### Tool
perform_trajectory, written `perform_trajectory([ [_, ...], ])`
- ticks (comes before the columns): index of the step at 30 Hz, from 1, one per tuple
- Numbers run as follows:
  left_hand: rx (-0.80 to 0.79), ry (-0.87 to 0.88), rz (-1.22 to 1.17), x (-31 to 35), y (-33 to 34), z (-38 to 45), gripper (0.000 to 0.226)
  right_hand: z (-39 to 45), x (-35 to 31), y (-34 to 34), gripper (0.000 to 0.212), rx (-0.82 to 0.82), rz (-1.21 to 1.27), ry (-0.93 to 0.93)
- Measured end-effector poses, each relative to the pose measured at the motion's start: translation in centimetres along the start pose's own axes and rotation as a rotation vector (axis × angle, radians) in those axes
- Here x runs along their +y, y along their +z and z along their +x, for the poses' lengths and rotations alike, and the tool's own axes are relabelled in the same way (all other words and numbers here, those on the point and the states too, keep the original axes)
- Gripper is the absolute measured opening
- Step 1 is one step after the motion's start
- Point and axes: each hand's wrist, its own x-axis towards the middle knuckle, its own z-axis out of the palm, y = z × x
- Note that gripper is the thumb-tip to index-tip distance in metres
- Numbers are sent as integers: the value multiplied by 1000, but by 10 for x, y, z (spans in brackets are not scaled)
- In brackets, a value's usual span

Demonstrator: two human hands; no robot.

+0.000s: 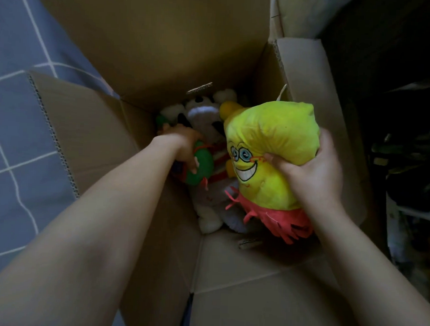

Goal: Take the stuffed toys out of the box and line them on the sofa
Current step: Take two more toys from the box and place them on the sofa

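Head view: right hand (312,172) grips yellow toy (268,150) right of centre, above box (150,49). Left hand (182,146), frame centre, fingers clenched on green toy (204,166) among remaining plush. Risk: lifting 2 together snags toys on flaps, one drops.

My left hand (185,149) reaches far down, forearm outstretched, fingers curled closed. My right hand (312,172) sits higher, fingers clenched, thumb pressing inward.

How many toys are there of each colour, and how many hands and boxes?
Yellow smiling plush toy with red fringe skirt: 1
Green round plush toy: 1
White and grey plush toys, tangled, about: 2
Bare hands, left hand and right hand: 2
Brown cardboard box: 1
Total: about 7
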Motion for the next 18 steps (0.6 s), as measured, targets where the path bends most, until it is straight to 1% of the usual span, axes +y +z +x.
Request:
perform_trajectory([
  [4,6,34,-260,0,-14,-23,93,-13,1,-7,79,22,46,-20],
  [6,16,62,-324,-2,-30,-44,92,-27,-5,-18,79,35,61,-27],
  [9,-16,103,-430,-4,-61,-84,94,-47,-22,-40,80,57,75,-46],
  [11,-7,164,-485,-3,-84,-120,92,-62,-38,-59,81,60,95,-57],
  [13,41,214,-483,-3,-110,-174,88,-81,-66,-85,79,56,114,-65],
  [16,129,226,-474,-8,-141,-258,80,-111,-116,-122,76,40,166,-70],
  [18,179,211,-564,-20,-152,-324,74,-139,-157,-151,74,22,197,-78],
])
